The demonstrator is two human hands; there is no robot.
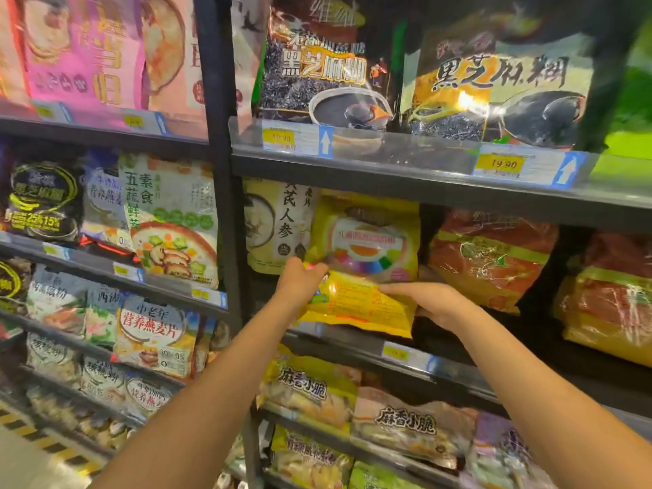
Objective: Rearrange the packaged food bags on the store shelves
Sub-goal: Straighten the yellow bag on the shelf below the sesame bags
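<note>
A yellow food bag (360,301) lies tilted at the front of the middle shelf (405,354), its printed back facing me. My left hand (300,282) grips its upper left corner. My right hand (430,300) holds its right end, fingers laid along the top edge. Directly behind it stands another yellow bag (367,238) with a multicoloured round graphic, upright against the shelf back.
A pale bag (275,224) stands left of the yellow ones and red-and-yellow bags (490,255) to the right. Black sesame bags (328,65) fill the shelf above, snack bags (310,390) the shelf below. A black upright post (225,206) separates the neighbouring rack of bags.
</note>
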